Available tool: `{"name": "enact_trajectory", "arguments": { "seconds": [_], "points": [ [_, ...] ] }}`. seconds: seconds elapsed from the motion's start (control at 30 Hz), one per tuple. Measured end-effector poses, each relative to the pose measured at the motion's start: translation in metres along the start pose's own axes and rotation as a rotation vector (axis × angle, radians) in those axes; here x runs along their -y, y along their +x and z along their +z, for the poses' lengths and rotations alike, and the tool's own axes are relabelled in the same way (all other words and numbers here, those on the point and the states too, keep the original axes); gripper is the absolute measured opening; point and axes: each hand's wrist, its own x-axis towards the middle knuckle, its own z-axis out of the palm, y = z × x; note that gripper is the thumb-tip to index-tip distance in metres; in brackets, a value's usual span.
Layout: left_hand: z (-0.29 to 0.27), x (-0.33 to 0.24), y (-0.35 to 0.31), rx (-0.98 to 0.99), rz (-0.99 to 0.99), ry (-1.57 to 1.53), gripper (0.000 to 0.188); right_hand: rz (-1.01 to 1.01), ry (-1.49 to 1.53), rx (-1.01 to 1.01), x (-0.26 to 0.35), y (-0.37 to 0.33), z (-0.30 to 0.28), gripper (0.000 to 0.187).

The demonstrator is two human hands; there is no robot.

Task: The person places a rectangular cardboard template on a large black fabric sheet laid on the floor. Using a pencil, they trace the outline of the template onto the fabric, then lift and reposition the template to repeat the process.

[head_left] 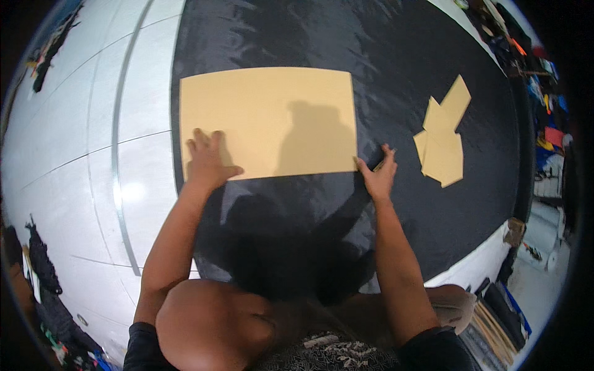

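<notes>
A large tan rectangular sheet (260,111), like card or stiff paper, lies flat on black glossy material (396,55). My left hand (209,162) rests on its near left corner area, fingers spread and palm down. At the near right corner, the thumb of my right hand (378,176) touches or nearly touches the sheet's edge. Between that hand's thumb and curled fingers is a thin pen-like object (378,166), mostly hidden. Further right, several smaller tan cut pieces (442,142) lie overlapping in a loose pile.
White tiled floor (68,179) with a long metal strip (120,111) runs along the left. My bent knee (198,321) is close to the black material's near side. Clutter (550,142) lines the right edge, and a brown block (514,232) sits at the material's right corner.
</notes>
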Motion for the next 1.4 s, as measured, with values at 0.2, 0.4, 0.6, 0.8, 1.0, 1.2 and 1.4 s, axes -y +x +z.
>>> {"name": "enact_trajectory", "arguments": {
  "seconds": [0.2, 0.4, 0.6, 0.8, 1.0, 1.2, 1.4],
  "points": [
    [-0.009, -0.014, 0.0, 0.089, -0.035, -0.016, 0.124, -0.176, 0.275, -0.267, 0.047, 0.028, 0.026, 0.061],
    [-0.006, -0.011, -0.002, 0.073, -0.026, -0.046, 0.124, -0.283, 0.441, -0.019, 0.146, 0.045, 0.035, 0.033],
    [-0.003, -0.007, 0.002, 0.051, -0.027, -0.007, 0.123, -0.29, 0.115, -0.1, 0.043, 0.057, -0.001, 0.047],
    [-0.001, -0.011, 0.003, 0.008, -0.004, 0.023, 0.123, -0.245, -0.073, 0.063, 0.001, 0.031, 0.003, 0.067],
    [0.002, -0.007, 0.009, -0.019, -0.009, 0.013, 0.122, -0.205, -0.012, 0.051, 0.002, 0.034, 0.008, 0.064],
    [0.0, -0.011, 0.008, -0.004, -0.022, 0.019, 0.122, -0.211, 0.025, 0.043, -0.001, 0.031, 0.01, 0.066],
    [0.004, -0.006, 0.011, -0.039, 0.007, 0.007, 0.123, -0.226, 0.047, 0.034, -0.003, 0.032, 0.01, 0.066]
  ]
}}
